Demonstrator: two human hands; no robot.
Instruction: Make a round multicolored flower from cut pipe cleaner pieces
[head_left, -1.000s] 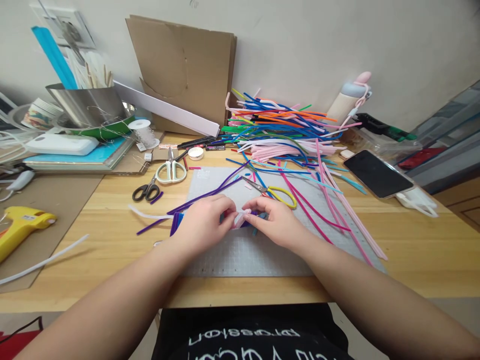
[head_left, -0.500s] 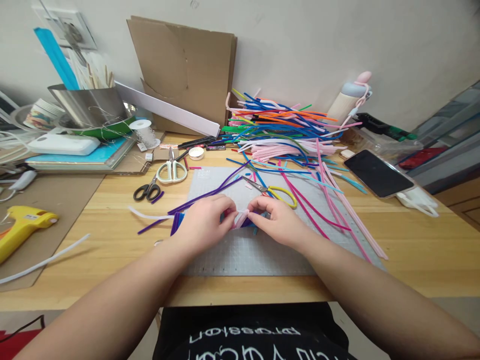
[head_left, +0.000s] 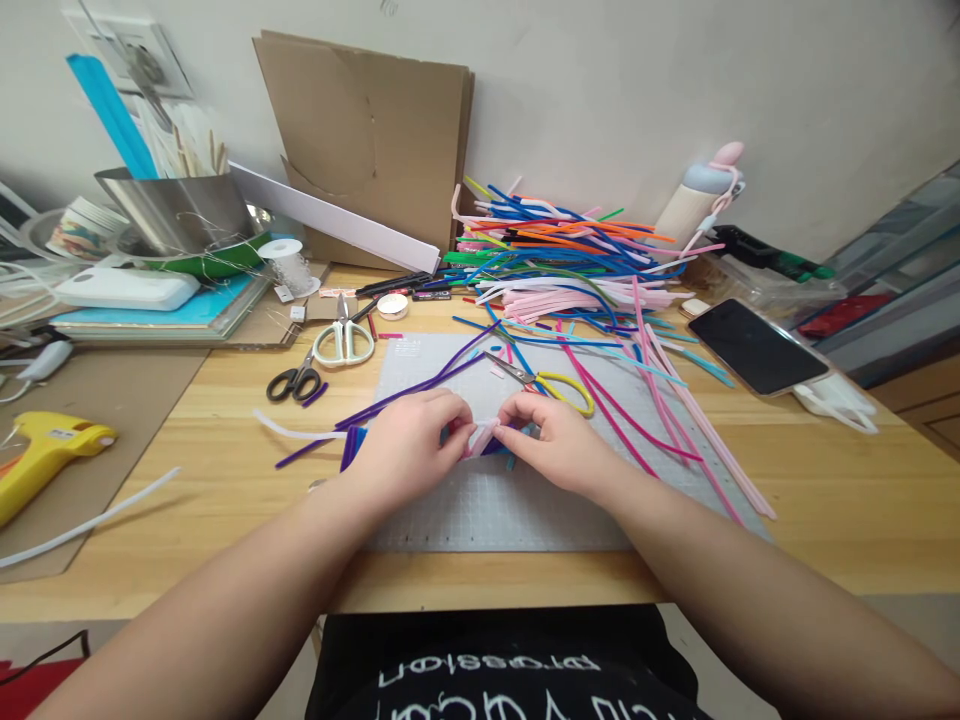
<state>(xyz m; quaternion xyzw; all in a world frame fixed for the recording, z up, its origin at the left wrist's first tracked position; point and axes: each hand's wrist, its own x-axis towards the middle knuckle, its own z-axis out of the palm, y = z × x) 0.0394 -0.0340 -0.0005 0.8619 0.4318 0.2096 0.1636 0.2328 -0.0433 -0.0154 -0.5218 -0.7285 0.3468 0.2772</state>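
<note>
Over the grey cutting mat (head_left: 480, 515), my left hand (head_left: 416, 435) and my right hand (head_left: 551, 435) pinch a white pipe cleaner (head_left: 484, 433) between thumbs and forefingers. Its long white tail (head_left: 296, 431) sticks out to the left beyond my left hand. Around it is a piece made of pipe cleaners, with a purple and blue end (head_left: 352, 447) showing left of my left hand; most of this piece is hidden by my hands. Yellow-handled scissors (head_left: 562, 390) lie just behind my right hand. Loose purple pipe cleaners (head_left: 420, 388) lie behind my left hand.
A big pile of coloured pipe cleaners (head_left: 562, 250) lies at the back. Pink strands (head_left: 705, 420) and a phone (head_left: 757, 345) are to the right. White-handled scissors (head_left: 343, 343), black-handled scissors (head_left: 295, 380) and a yellow glue gun (head_left: 56, 455) lie to the left.
Both hands stay in almost the same place, with only a very slight shift of the fingers on the white pipe cleaner. Everything else looks unchanged.
</note>
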